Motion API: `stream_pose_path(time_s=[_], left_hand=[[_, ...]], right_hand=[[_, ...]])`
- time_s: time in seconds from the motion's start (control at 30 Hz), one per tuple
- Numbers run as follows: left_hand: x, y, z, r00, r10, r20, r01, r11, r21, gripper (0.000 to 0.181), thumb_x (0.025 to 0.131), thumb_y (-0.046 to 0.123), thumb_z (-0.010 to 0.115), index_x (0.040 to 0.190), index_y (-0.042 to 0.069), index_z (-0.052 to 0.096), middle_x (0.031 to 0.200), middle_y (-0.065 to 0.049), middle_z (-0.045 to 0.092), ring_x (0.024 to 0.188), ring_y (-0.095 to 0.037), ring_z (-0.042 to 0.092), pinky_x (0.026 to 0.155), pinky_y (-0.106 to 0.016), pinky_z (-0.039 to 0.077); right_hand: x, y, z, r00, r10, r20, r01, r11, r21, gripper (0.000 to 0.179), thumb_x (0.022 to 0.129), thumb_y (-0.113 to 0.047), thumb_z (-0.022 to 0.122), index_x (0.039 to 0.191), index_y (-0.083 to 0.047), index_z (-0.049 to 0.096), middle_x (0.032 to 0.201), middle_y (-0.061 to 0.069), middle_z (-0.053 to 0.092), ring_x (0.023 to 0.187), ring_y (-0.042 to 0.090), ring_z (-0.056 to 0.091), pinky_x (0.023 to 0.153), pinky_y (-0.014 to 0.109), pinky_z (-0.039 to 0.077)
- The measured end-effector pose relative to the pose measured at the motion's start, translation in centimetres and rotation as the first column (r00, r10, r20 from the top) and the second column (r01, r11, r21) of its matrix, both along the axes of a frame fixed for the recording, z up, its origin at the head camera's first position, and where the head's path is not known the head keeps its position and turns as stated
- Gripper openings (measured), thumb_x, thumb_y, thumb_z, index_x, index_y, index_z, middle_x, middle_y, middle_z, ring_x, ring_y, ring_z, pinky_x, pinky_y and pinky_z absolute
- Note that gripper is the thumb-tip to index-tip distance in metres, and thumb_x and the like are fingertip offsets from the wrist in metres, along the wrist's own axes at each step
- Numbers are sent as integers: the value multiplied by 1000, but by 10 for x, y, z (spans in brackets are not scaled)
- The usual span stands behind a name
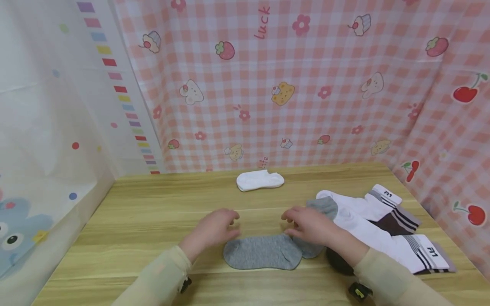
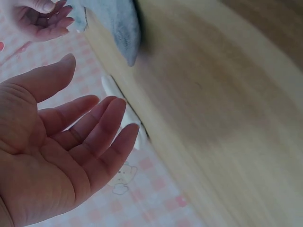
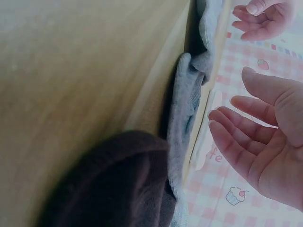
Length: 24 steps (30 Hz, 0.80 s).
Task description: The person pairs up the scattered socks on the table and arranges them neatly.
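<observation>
A grey ankle sock (image 1: 262,253) lies flat on the wooden table in front of me. Just off its left upper end hovers my left hand (image 1: 214,229), holding nothing, its fingers loosely bent in the left wrist view (image 2: 71,146). My right hand (image 1: 314,225) hangs above the sock's right end and over a second grey sock (image 1: 310,248), which it partly hides. Nothing lies between its relaxed fingers in the right wrist view (image 3: 260,137). Farther back sits a white low-cut sock (image 1: 260,180), apart from both hands.
At the right, white crew socks (image 1: 363,225) with black stripes overlap dark brown ones (image 1: 394,223). A dark sock part (image 3: 118,184) shows beneath my right wrist. A pink checked cloth (image 1: 268,106) hangs behind the wooden table (image 1: 153,212), and a white patterned cloth (image 1: 46,127) at the left.
</observation>
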<state>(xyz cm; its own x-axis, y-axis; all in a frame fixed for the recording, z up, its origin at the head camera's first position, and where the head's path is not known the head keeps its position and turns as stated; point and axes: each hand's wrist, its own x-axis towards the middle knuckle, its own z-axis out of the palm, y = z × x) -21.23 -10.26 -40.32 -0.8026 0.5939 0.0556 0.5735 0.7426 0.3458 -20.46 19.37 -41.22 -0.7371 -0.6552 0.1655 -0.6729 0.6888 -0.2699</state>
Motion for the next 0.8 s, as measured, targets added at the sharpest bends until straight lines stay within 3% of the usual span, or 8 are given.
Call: stream_pose_path(time_s=[0.3,0.47,0.67,0.8], left_hand=[[6,-4,-5,999,20,38,-20,1000,-8,32,83,17,80,103,-4,66,80,-6,62,74,-19,58,73,-44,52],[9,-7,-9,999,20,42,-19,1000,-9,33,79,19,83,96,-3,65,80,-7,62,76,-23,60,76,-45,52],[8,-8,-15,996,24,87,-24,1000,-3,29,77,20,84,81,6,59,73,0,55,69,-18,52,65,-38,47],[7,-8,-17,994,32,105,-31,999,-10,29,77,20,84,79,8,57,72,2,52,67,-16,49,62,-36,45]], right_hand=[[5,-1,-6,1000,17,-9,-17,1000,19,29,87,-21,77,108,-3,67,88,1,62,76,11,59,66,31,51],[7,-2,-7,999,12,44,-13,999,29,31,86,-25,78,106,-4,68,88,0,62,75,10,59,65,30,50],[8,-3,-8,998,5,68,-9,998,55,34,83,-33,80,101,-7,68,86,-3,59,74,9,56,65,31,49],[7,-5,-10,997,1,73,-7,997,76,32,82,-33,81,97,-9,67,83,-6,55,73,9,52,64,31,47]])
